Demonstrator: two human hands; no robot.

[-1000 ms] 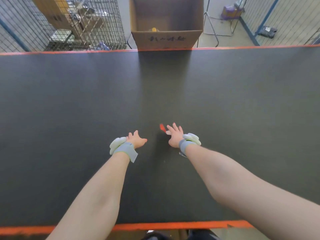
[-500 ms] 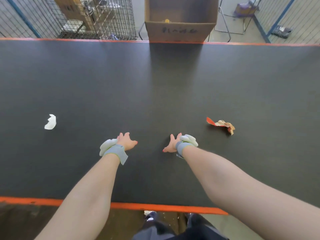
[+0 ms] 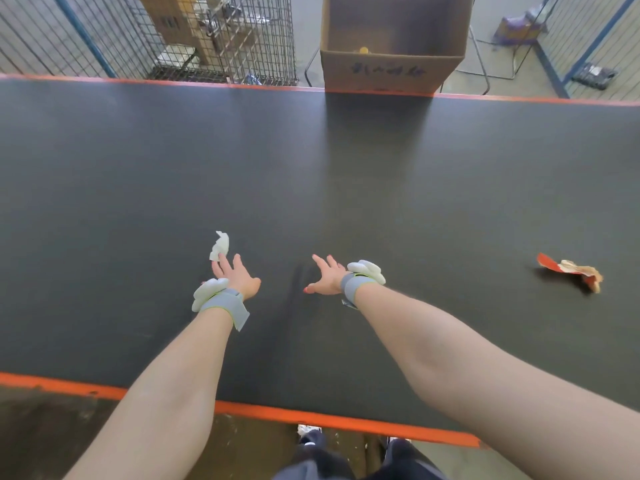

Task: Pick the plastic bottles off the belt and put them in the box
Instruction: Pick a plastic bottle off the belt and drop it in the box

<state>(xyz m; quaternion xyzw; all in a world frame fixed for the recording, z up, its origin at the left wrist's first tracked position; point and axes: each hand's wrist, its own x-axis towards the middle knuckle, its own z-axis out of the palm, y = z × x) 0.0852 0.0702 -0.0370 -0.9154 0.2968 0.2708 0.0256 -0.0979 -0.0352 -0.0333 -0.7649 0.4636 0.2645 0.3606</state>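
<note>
From where I watch, a crumpled white scrap (image 3: pixel 219 246) lies just beyond my left hand (image 3: pixel 235 277), whose fingers are spread and hold nothing. My right hand (image 3: pixel 325 277) hovers beside it, fingers also loose and empty. Far across the belt (image 3: pixel 450 188) stands the box (image 3: pixel 391 69), a yellow cap (image 3: pixel 363 49) peeking inside. At right lies a torn red wrapper (image 3: pixel 571 270). I see no plastic bottle on the belt. I judge one would be light, slick and crushable, best taken round its middle.
</note>
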